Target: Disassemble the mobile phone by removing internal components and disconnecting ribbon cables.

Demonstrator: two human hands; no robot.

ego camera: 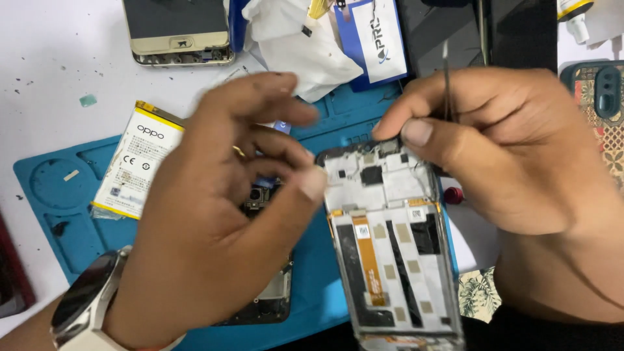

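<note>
The left hand [221, 214] hovers palm-down over the blue mat [58, 214], fingers loosely curled and spread, holding nothing; its thumb tip touches the top left corner of the phone frame [390, 240]. The frame lies open side up on the mat's right edge, an orange flex cable running down its middle. The right hand [513, 149] arches over the frame's top edge, thumb and fingers pinched around thin tweezers [446, 78] held upright. A battery [140, 162] lies left of the left hand.
</note>
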